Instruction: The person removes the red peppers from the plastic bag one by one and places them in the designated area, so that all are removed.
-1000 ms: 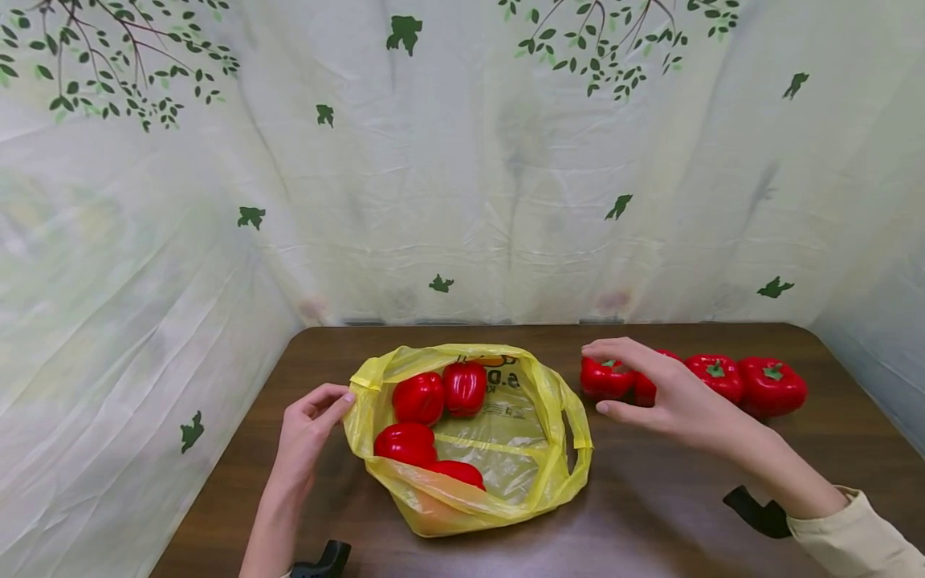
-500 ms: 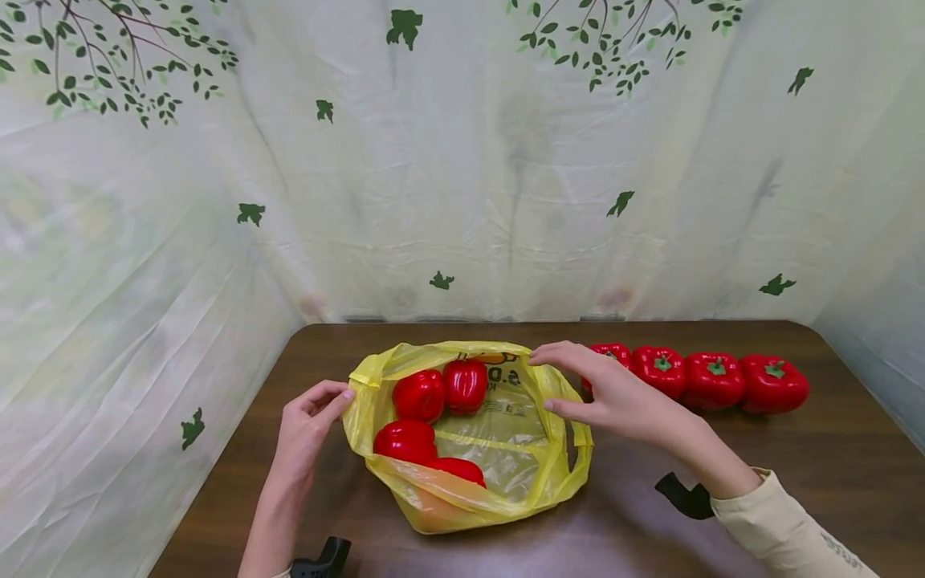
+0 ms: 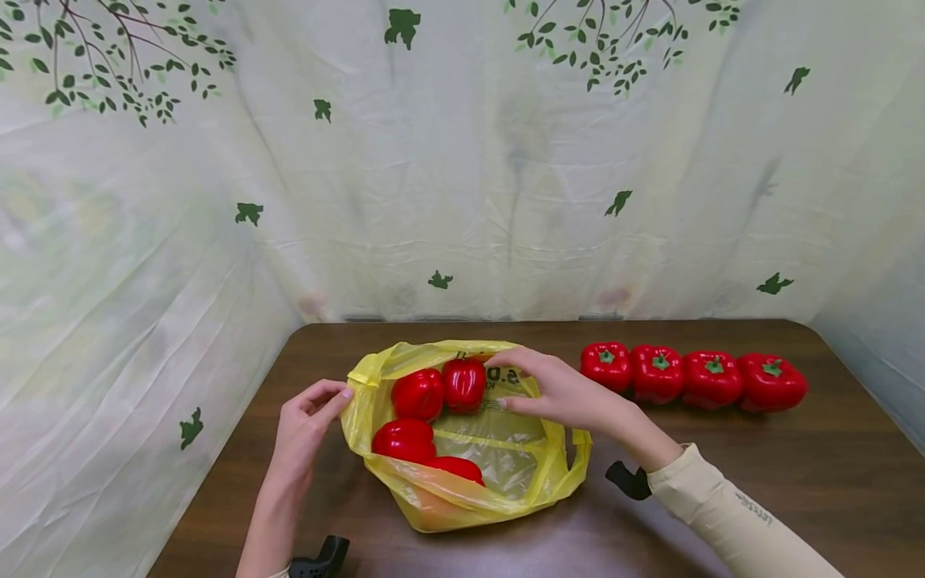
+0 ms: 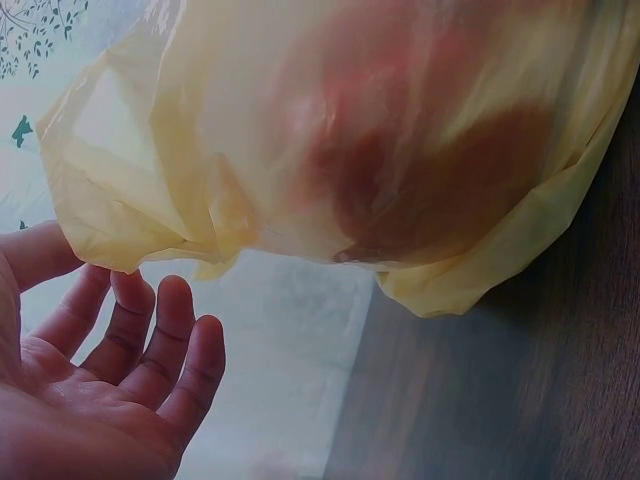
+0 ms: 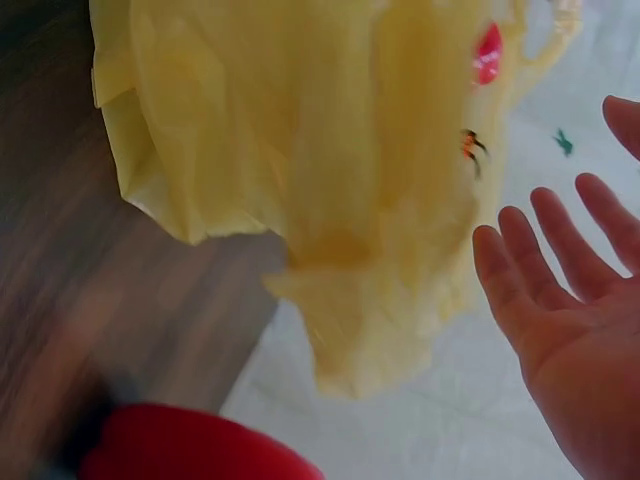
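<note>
A yellow plastic bag [image 3: 462,518] stands on the table with its mouth spread, and several red bell peppers [image 3: 403,441] lie inside it. My left hand [image 3: 307,421] pinches the bag's left rim between thumb and forefinger; in the left wrist view the other fingers of that hand [image 4: 130,370] are loosely bent below the edge. Over the right side of the bag's mouth is my right hand [image 3: 552,389], holding nothing, thumb and fingers apart. Its fingertips are close to the rear bell pepper [image 3: 465,384] in the bag; I cannot tell whether they touch.
To the right of the bag, several more red bell peppers [image 3: 659,373] stand in a row, stems up. They sit on a brown wooden table [image 3: 723,466]. A pale cloth with printed leaves [image 3: 462,201] hangs behind and at the sides.
My right hand has moved left from the row of bell peppers to above the bag, uncovering the row. The left hand and the bag have stayed in place.
</note>
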Demonstrator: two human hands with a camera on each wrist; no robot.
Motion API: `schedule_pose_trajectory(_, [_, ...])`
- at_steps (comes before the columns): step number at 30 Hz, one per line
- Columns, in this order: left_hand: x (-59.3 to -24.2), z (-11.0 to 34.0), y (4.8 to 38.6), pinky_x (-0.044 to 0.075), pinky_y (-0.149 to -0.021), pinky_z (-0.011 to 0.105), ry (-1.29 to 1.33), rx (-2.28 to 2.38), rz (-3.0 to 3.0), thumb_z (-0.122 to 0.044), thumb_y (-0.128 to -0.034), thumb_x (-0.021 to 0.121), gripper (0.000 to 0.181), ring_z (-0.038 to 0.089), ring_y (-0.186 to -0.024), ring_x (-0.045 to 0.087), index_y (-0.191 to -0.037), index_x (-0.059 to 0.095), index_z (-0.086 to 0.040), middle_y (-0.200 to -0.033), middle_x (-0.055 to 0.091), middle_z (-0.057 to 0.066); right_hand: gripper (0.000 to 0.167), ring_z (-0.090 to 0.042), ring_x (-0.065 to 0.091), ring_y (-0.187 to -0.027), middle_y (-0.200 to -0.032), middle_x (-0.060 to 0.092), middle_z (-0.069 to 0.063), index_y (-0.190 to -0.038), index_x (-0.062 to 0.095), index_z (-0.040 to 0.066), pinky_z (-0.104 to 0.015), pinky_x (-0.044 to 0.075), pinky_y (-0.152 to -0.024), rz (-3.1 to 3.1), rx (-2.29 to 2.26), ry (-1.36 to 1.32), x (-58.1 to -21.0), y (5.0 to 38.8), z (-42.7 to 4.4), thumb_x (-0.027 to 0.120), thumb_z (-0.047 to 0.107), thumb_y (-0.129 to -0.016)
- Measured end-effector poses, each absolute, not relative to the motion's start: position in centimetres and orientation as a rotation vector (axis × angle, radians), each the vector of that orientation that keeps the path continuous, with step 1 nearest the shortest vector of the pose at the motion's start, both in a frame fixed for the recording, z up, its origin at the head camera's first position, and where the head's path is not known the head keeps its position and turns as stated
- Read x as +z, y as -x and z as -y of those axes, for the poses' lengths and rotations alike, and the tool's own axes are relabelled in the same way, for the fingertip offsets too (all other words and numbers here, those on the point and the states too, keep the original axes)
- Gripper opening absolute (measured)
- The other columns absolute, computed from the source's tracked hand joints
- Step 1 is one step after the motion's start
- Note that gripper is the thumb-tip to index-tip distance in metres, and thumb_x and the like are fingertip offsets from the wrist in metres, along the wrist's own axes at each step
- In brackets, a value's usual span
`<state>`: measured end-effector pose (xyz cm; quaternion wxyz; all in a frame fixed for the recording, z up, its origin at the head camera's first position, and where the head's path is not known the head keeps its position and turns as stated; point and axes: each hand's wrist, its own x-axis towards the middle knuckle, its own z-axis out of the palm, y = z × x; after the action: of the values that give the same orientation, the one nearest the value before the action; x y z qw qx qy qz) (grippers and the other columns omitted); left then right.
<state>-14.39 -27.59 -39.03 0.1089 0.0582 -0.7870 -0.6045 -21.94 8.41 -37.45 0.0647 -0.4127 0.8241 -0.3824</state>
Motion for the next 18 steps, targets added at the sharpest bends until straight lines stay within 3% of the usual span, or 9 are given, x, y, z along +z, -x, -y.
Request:
schedule_pose_trajectory(3, [-39.0, 27.6, 14.4, 0.05, -0.076, 0.028, -0.177, -1.778, 2.316, -0.023, -0.0962, 0.065, 0.029, 0.019, -0.085, 0.059, -0.107, 0.067, 0.003, -0.095, 0.065, 0.003, 0.051, -0.017, 0.049, -0.123, -0.138, 0.053, -0.005, -0.138, 0.052, 0.014, -0.045, 0.044, -0.1, -2.486, -1.118, 1.239, -38.1, 22.7, -7.6, 0.071, 0.025, -0.092])
schedule_pose_trajectory(18, [-39.1, 27.6, 14.4, 0.05, -0.078, 0.027, -0.189, -1.779, 2.33, -0.025, -0.0964, 0.065, 0.03, 0.02, -0.087, 0.058, -0.108, 0.066, 0.003, -0.097, 0.065, 0.003, 0.055, -0.022, 0.045, -0.132, -0.14, 0.052, -0.005, -0.138, 0.052, 0.007, -0.039, 0.035, -0.109, -2.595, -0.937, 1.359, -41.1, 24.9, -4.6, 0.073, 0.025, -0.09])
